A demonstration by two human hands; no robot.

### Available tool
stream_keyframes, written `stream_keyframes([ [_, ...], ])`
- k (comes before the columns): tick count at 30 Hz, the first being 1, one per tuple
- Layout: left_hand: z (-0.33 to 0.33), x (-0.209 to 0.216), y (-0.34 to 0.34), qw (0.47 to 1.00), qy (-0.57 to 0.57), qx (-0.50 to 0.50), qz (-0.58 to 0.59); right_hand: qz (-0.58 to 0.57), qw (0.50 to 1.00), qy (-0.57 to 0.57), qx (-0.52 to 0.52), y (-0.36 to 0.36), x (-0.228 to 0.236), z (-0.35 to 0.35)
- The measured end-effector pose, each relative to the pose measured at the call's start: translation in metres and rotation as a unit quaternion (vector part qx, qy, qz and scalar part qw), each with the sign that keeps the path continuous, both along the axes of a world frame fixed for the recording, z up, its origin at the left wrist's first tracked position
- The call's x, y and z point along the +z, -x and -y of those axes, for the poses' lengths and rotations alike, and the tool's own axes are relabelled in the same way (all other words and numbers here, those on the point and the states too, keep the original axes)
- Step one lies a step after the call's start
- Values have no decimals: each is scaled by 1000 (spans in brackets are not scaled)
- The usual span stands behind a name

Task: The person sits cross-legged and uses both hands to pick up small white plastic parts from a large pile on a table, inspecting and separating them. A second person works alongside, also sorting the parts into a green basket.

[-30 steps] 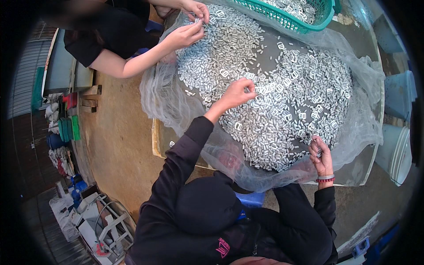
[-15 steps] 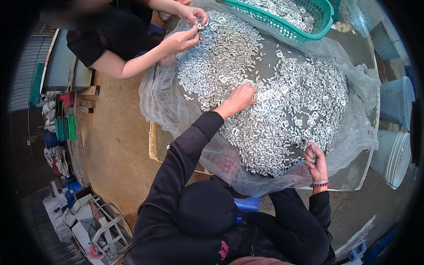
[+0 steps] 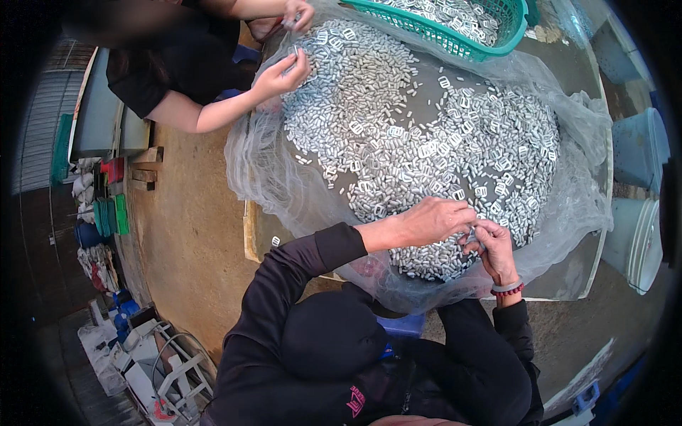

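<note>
My left hand [image 3: 440, 219] reaches across from the left, its fingertips pinched together against those of my right hand [image 3: 494, 245]. The right hand, with bracelets at its wrist, is turned up with its fingers curled. What lies between the fingers is too small and covered to name. Both hands are over the near right part of a wide pile of small silver pellets [image 3: 373, 92]. Flat silver slide buckles [image 3: 428, 149] lie scattered among the pellets, thickest in the middle. Pale mesh netting [image 3: 245, 167] is spread under the pile.
At the far left a co-worker's hand [image 3: 284, 74] holds a small metal piece; their other hand is blurred. A green basket [image 3: 522, 35] of buckles stands at the table's far side. Pale buckets [image 3: 639, 149] line the right. One loose buckle [image 3: 275, 241] lies near the left table edge.
My left hand has left the middle of the pile and come right and nearer, meeting my right hand. The right hand has moved slightly left. The co-worker's hands have drawn apart.
</note>
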State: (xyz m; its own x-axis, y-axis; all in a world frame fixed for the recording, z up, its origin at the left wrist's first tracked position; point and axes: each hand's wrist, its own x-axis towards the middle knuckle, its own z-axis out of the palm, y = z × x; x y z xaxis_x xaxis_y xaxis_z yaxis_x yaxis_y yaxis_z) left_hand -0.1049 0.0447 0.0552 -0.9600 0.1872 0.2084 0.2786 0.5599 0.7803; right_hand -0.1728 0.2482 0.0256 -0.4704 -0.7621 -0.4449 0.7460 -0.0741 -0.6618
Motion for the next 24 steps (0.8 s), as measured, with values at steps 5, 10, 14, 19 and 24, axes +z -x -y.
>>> stream_keyframes([
  [5, 3, -7, -8, 997, -1, -40, 65, 11, 998, -52, 43, 0, -4, -8],
  [10, -4, -11, -12, 985, -147, -19, 94, 83, 993, -71, 47, 2, 1, -12],
  [14, -3, -12, -14, 983, -151, -50, 88, 131, 988, -62, 49, 1, 2, -15],
  [19, -8, -9, -29, 984, -11, -122, 125, 124, 982, -116, 83, -9, -9, -16],
  [24, 15, -13, -25, 923, -317, -12, 219, 135, 983, -126, -2, -7, -11, -15],
])
